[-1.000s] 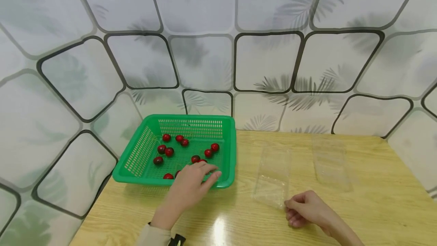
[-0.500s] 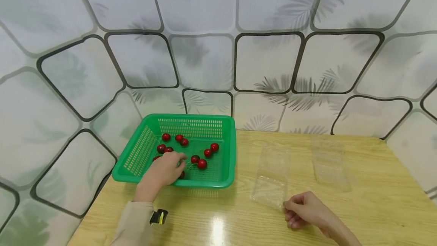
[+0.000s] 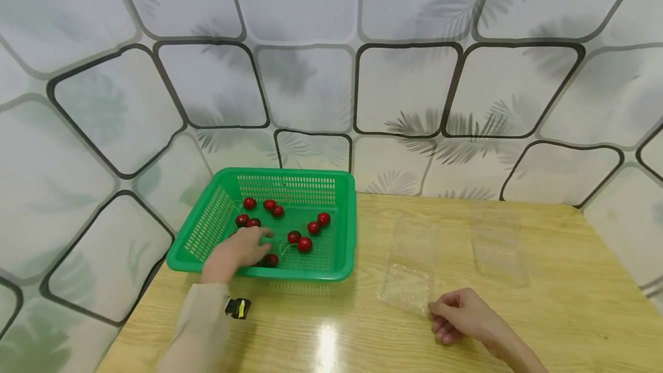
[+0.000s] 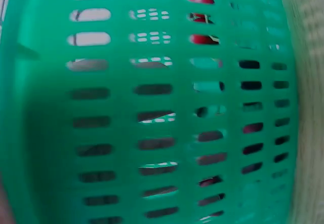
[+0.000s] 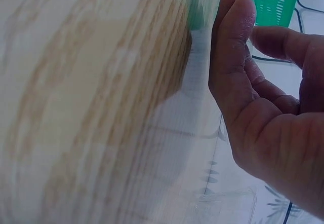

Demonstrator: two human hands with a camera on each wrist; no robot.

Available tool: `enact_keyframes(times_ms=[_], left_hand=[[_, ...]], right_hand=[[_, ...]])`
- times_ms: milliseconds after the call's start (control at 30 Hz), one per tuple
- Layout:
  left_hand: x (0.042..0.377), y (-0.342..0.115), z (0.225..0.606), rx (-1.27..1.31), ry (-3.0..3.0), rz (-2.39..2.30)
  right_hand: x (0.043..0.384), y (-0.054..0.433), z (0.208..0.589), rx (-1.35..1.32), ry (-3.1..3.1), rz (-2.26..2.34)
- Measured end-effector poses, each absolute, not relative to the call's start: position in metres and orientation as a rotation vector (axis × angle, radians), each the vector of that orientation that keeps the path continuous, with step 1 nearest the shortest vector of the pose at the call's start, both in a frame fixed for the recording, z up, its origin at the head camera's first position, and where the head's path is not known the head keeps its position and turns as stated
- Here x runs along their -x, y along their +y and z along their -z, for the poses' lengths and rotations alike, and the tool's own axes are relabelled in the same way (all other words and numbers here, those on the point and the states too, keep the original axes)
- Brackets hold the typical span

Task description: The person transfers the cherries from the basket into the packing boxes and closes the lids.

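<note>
a person's two hands work over a wood-grain table (image 3: 331,321), seen from above. on the left stands a green plastic basket (image 3: 295,274) with slotted sides, its back edge near the wall. red cherries (image 3: 304,244), some with thin stems, lie on its floor in singles and small clusters: several toward the back and left, a pair near the right side, another pair near the middle, and a few at the front beside the hand.

the left hand (image 3: 240,248) reaches over the front rim into the basket, above the cherries at the left. its thumb and index finger show with a gap between the tips; the other fingers are hidden, so i cannot tell whether it holds a cherry. a beige sleeve (image 3: 199,318) covers that forearm, with a black strap (image 3: 238,308) beside the cuff.

the right hand (image 3: 463,316) pinches the near right corner of a clear plastic container (image 3: 409,281) between thumb and finger, other fingers curled under. this container lies on the table to the right of the basket. a second clear container (image 3: 499,246) lies farther right, apart from it.

behind, a pale wall covering (image 3: 404,91) carries rounded outlines and grey leaves.
</note>
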State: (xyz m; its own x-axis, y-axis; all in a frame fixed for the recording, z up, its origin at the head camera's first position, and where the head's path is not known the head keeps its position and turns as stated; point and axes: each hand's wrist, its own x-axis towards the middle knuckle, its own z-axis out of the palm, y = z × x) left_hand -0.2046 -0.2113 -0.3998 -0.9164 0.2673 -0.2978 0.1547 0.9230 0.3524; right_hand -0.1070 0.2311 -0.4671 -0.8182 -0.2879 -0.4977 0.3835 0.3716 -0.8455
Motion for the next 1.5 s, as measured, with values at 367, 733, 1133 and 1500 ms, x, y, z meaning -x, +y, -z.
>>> enact_keyframes(times_ms=[367, 733, 1133, 1500], left_hand=[[0.208, -0.217, 0.406, -0.305, 2.743, -0.441], [0.209, -0.221, 0.407, -0.375, 2.842, -0.515], [0.206, -0.224, 0.403, -0.475, 2.942, -0.589], [0.197, -0.23, 0.4, -0.445, 2.96, -0.673]], right_hand=[[0.107, 0.231, 0.466, -0.077, 2.044, 1.485], [0.106, 0.233, 0.471, -0.04, 2.018, 1.502], [0.106, 0.234, 0.474, -0.023, 2.079, 1.52], [0.105, 0.236, 0.475, -0.012, 2.078, 1.557]])
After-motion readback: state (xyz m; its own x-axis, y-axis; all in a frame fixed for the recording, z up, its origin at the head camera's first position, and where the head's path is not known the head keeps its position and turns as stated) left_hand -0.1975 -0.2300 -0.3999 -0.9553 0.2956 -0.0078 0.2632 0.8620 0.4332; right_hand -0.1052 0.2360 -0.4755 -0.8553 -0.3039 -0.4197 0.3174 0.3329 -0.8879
